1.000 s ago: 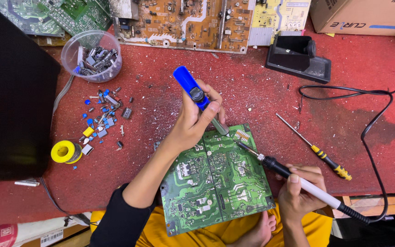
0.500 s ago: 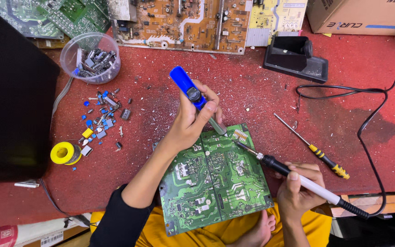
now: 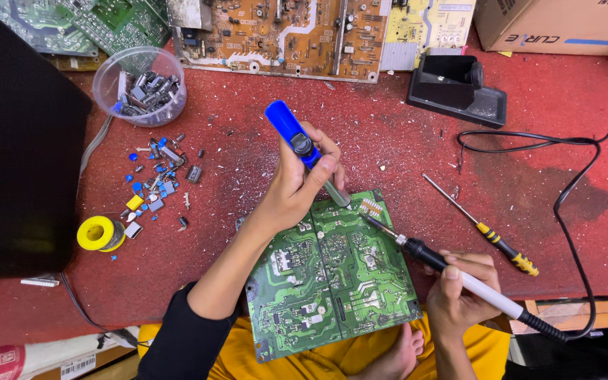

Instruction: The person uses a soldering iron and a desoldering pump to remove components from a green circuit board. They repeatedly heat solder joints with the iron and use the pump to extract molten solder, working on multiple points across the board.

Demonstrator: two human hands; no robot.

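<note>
while left hand (image 3: 293, 186) grips blue plastic pump (image 3: 291, 134), right hand (image 3: 459, 292) pinches slim iron (image 3: 452, 271).

left arm (image 3: 198, 331): black long sleeve | right arm (image 3: 452, 352): bare forearm | lap: yellow garment (image 3: 332, 359) | foot (image 3: 399, 355): bare

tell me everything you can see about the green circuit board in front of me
The green circuit board is a flat rectangle, solder side up, with pale traces and many small joints. It lies tilted, its far end on the red work surface, its near end over the lap. At its far edge the tip of the blue desoldering pump, held by the left hand, meets the soldering iron, held by the right hand.
</note>
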